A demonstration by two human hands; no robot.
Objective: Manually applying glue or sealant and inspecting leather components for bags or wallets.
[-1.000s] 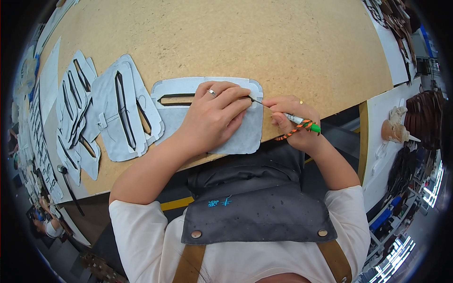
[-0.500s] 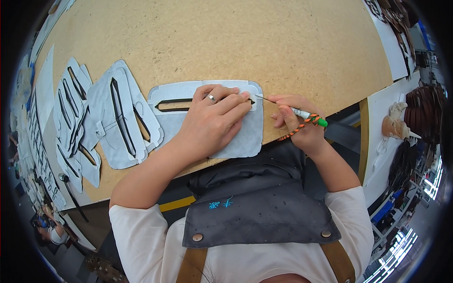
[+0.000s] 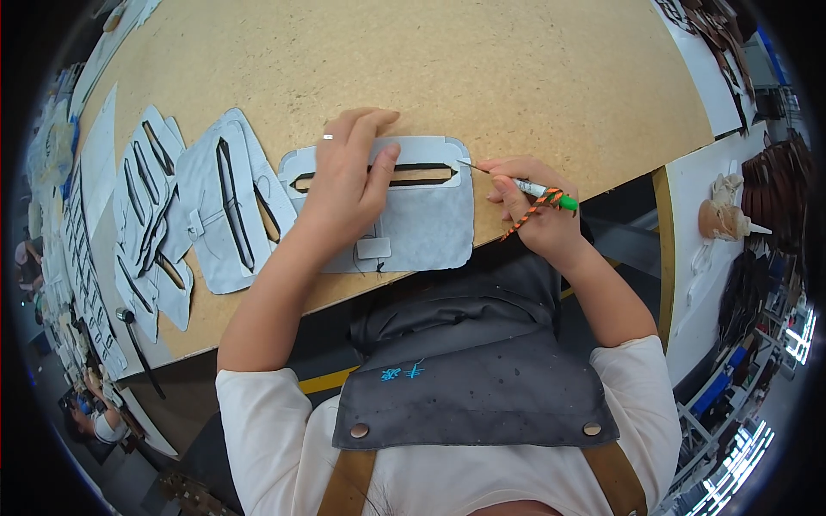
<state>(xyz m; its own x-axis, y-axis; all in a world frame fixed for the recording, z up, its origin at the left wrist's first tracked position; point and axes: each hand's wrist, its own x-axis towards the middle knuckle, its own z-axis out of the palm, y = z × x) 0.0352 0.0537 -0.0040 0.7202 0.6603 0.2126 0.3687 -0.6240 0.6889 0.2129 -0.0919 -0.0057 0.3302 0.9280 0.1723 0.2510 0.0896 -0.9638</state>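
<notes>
A pale grey flat panel point(image 3: 430, 228) with rounded corners lies at the table's near edge. Along its upper part runs a long slot point(image 3: 422, 175) with black edging. My left hand point(image 3: 348, 181) rests over the slot's left part, fingers stretched out and thumb apart. In my right hand point(image 3: 542, 215) is a slim white tool point(image 3: 527, 187) with a green end, an orange-and-black cord around it and a thin metal tip. That tip is at the panel's upper right, beside the slot's end. A small pale tab point(image 3: 373, 248) shows below my left hand.
Similar slotted grey panels point(image 3: 202, 206) lie to the left, beside a pile of narrower slotted pieces point(image 3: 146, 189). A black-handled tool point(image 3: 142, 353) lies at the table's left edge. On the right, a white surface bears a nozzled bottle point(image 3: 723, 225) and brown strips point(image 3: 779, 202).
My left hand has moved left and up along the panel, uncovering the slot's right part and the small tab. My right hand and its tool have shifted slightly left and up.
</notes>
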